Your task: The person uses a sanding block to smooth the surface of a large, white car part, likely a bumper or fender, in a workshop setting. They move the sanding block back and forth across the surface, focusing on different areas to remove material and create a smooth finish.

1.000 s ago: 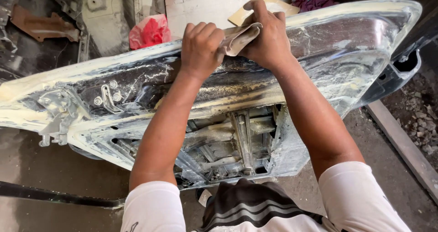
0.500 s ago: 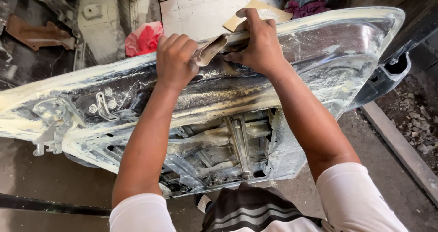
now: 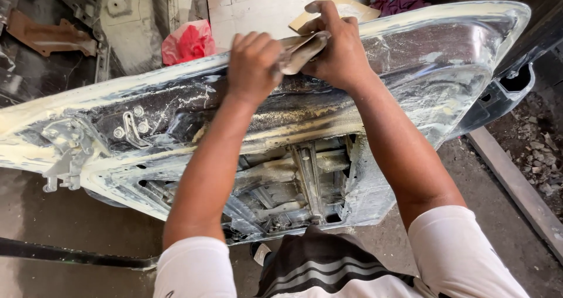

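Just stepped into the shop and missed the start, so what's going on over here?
A person leans over a stripped car door panel smeared with pale filler and dust. Both hands grip a folded sheet of sandpaper on the panel's upper edge: the left hand closed on one end, the right hand on the other. A red plastic bag and a flat piece of cardboard lie on the floor beyond the panel.
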